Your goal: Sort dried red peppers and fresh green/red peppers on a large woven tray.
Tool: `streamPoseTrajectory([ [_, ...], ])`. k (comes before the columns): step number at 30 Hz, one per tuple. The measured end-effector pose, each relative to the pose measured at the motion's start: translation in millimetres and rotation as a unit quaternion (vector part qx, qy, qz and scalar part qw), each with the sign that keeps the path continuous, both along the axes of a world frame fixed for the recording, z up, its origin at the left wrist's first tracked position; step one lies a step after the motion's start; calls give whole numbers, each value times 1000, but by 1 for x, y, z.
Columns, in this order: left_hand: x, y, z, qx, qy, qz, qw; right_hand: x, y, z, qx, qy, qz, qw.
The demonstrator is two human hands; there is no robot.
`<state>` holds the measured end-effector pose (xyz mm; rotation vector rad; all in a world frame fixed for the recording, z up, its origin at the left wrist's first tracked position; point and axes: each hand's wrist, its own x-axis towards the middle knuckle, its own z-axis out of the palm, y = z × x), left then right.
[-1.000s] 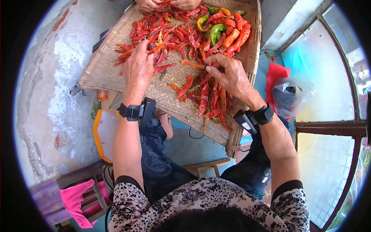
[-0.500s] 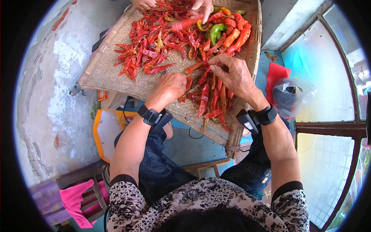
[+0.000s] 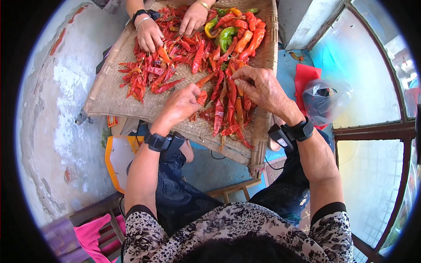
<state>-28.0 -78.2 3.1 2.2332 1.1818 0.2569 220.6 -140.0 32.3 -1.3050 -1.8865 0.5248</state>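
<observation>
While the left hand (image 3: 182, 105) is pinching one dried red chili (image 3: 201, 97) over the woven tray (image 3: 109, 94), the right hand (image 3: 258, 87) is pressing half-curled on the chili pile (image 3: 228, 109); gripping near stems should help avoid tearing brittle skins.

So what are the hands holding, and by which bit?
The left hand pinches a red chili at its lower end. The right hand rests on the pile; its hold cannot be told.
</observation>
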Motion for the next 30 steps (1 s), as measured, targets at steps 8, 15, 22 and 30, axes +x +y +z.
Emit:
streamPoseTrajectory([
  [8, -21, 46, 22, 406, -27, 162, 899, 8, -2, -1, -6, 9, -5, 1000],
  [15, 44, 19, -15, 246, 119, 34, 961, 6, 0, -1, 13, -4, -6, 1000],
  [22, 24, 26, 20, 97, 189, 78, 974, 12, -5, 0, -7, -13, 5, 1000],
  [30, -32, 26, 31, 143, 83, 48, 985, 15, -6, -2, -9, -18, 5, 1000],
])
